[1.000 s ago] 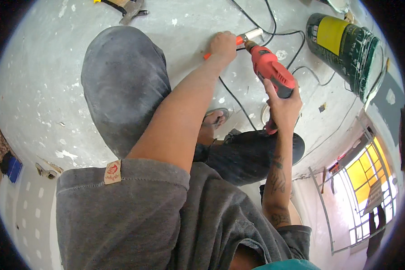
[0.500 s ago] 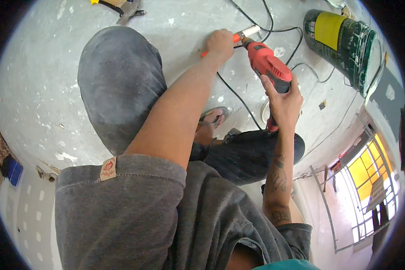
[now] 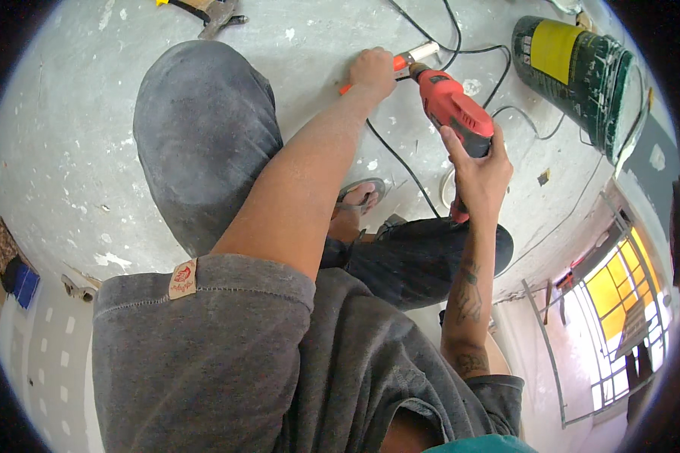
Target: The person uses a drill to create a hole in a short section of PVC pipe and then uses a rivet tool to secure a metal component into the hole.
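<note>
My left hand [image 3: 372, 74] is closed around an orange-handled tool [image 3: 400, 63] laid low over the floor. Its pale end sticks out to the right of my fist; I cannot make out its kind. With my right hand [image 3: 482, 174] I grip a red and black power drill [image 3: 452, 102] by its handle. The drill points up and left, and its chuck is right beside the orange tool. Whether the two touch, I cannot tell. A black cord [image 3: 404, 167] runs along the floor behind the drill.
A dark green bucket [image 3: 578, 83] with a yellow label is at the upper right, near more loops of cord. A hammer-like tool [image 3: 217, 16] lies at the top left. My bent knee [image 3: 204, 128] and sandalled foot [image 3: 361, 195] flank my left forearm. A barred window [image 3: 627, 287] is lower right.
Both hands keep their grips, with the drill and the orange tool in nearly the same places. The whole view has shifted very slightly.
</note>
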### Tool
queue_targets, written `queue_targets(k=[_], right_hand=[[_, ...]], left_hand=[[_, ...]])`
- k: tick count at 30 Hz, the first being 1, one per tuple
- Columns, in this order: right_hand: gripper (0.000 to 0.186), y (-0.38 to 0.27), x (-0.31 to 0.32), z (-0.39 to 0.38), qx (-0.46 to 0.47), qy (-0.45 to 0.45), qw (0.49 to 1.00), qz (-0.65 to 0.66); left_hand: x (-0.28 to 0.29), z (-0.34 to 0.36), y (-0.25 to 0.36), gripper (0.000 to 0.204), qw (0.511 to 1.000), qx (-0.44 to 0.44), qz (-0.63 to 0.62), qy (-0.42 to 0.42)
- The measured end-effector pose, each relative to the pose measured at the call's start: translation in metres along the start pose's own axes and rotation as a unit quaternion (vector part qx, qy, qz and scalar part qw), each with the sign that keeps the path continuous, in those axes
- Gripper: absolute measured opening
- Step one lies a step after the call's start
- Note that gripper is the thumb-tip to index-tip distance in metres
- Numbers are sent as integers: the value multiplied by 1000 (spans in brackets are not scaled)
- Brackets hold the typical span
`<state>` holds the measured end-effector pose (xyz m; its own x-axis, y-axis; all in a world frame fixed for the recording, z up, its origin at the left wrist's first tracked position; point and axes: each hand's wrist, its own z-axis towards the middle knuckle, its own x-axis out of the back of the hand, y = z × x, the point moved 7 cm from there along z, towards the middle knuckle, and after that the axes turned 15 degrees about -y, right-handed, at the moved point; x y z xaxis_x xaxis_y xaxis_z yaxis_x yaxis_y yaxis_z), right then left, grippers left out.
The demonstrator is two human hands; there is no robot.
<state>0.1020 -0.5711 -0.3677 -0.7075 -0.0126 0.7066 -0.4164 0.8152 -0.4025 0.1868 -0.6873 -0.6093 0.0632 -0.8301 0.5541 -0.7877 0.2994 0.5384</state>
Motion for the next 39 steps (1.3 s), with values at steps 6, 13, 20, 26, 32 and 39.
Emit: queue_targets(k=[6,13,20,26,32,39], right_hand=[[60,0,7,-6,2,15,1000,-17],[47,-13,53,-37,11,48,997,52],[55,61,106,-4,28,-26,943,330],[53,181,39,69,45,-156,792,588],[59,236,-67,108,112,-151,620,762],[63,254,-126,122,128,-126,506,844]], left_hand=[[-3,2,3,23,1000,-5,1,3],[-11,5,-6,25,1000,15,0,-9],[-3,-1,-1,29,999,0,44,-12],[1,5,-8,31,994,-42,97,-8],[48,-7,-12,39,983,11,179,-30],[196,14,-38,45,938,34,343,17]])
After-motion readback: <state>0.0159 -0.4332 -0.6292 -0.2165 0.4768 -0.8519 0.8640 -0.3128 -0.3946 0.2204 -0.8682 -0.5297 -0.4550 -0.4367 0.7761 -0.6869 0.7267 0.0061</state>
